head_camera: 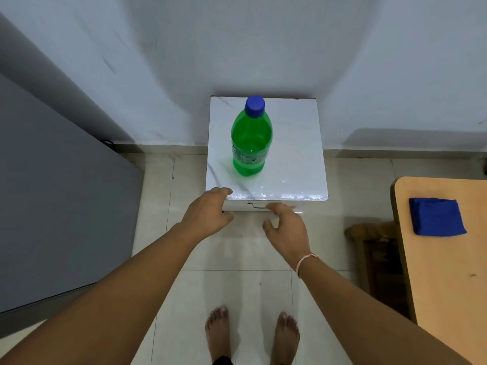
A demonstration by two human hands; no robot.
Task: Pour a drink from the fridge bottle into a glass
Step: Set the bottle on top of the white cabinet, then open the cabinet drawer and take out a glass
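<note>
A green plastic bottle (251, 139) with a blue cap stands upright on a small white marble-patterned stand (295, 159) against the wall. My left hand (208, 213) hovers at the stand's front left corner, fingers loosely curled, holding nothing. My right hand (286, 226) hangs in front of the stand's front edge with fingers spread and empty. Both hands are short of the bottle and apart from it. No glass is in view.
A grey fridge (52, 196) fills the left side. A wooden table (448, 272) at the right carries a folded blue cloth (436, 217). A wooden chair (374, 248) stands beside it. My bare feet are on the tiled floor (237, 285).
</note>
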